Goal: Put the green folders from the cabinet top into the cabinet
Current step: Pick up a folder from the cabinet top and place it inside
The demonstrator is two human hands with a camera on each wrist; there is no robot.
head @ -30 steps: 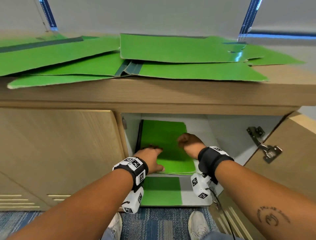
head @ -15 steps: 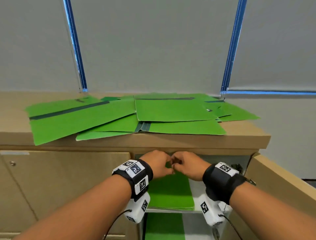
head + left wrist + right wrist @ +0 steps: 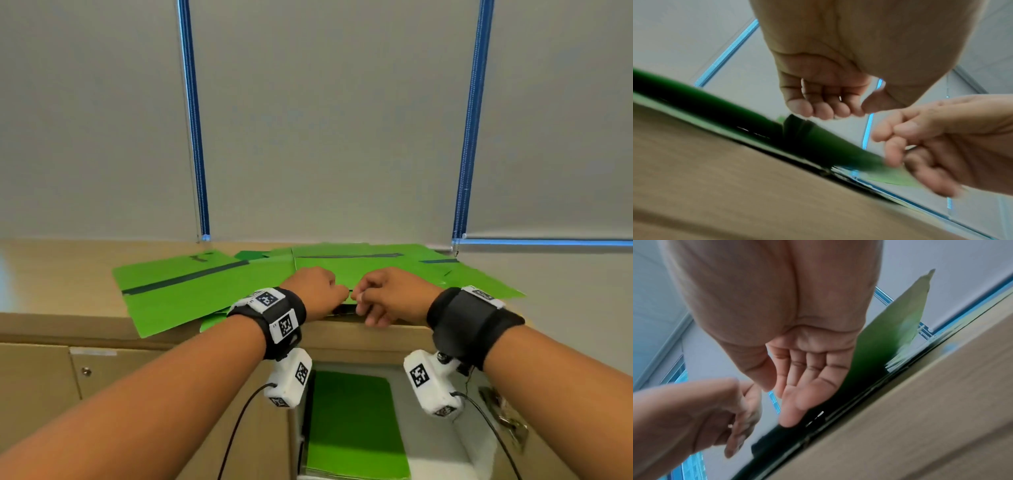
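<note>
Wrist views blurred. Left hand (image 3: 317, 291) loosely curled, holding nothing; right hand (image 3: 388, 294) lifts front edge of green folders (image 3: 191, 291), grip unclear, overhanging cabinet top (image 3: 51, 274).

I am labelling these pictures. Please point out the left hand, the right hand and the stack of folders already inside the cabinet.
left hand (image 3: 313, 291), head view, on the back of the hand.
right hand (image 3: 394, 294), head view, on the back of the hand.
stack of folders inside the cabinet (image 3: 354, 425), head view, on the top green cover.

A pale grey wall (image 3: 325, 120) behind carries 2 vertical blue strips (image 3: 193, 120), with daylight at the left edge.
</note>
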